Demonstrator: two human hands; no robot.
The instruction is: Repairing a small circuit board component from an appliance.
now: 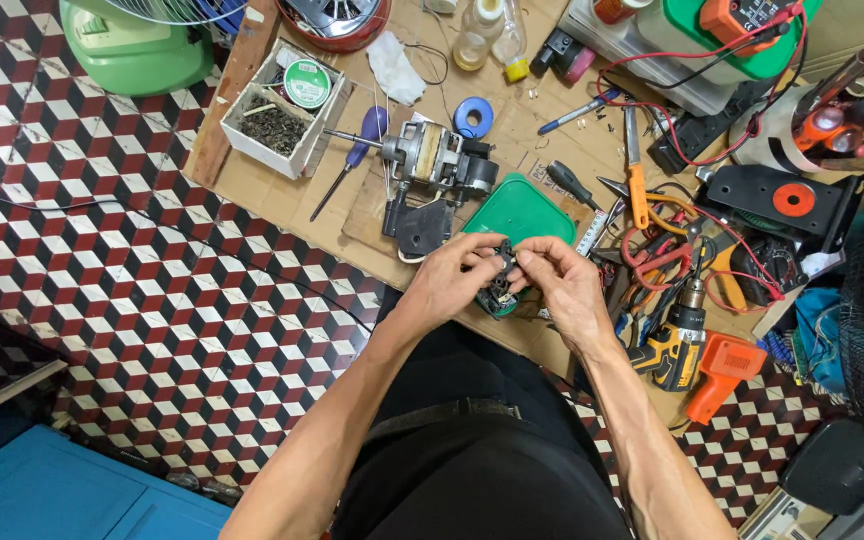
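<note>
left hand: fingers curling, pinching small black part | right hand: fingertips gripping it from the other side, probably | both forearms reaching forward above green lid

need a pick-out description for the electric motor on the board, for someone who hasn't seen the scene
Start at the brown cardboard sheet on the checkered floor. Near its middle, just beyond the person's two hands and left of the green square plastic lid, lies the grey metal electric motor with a thin shaft pointing left. Alone among the nearby hand tools, it shows a yellowish winding and a black bracket beneath.
</note>
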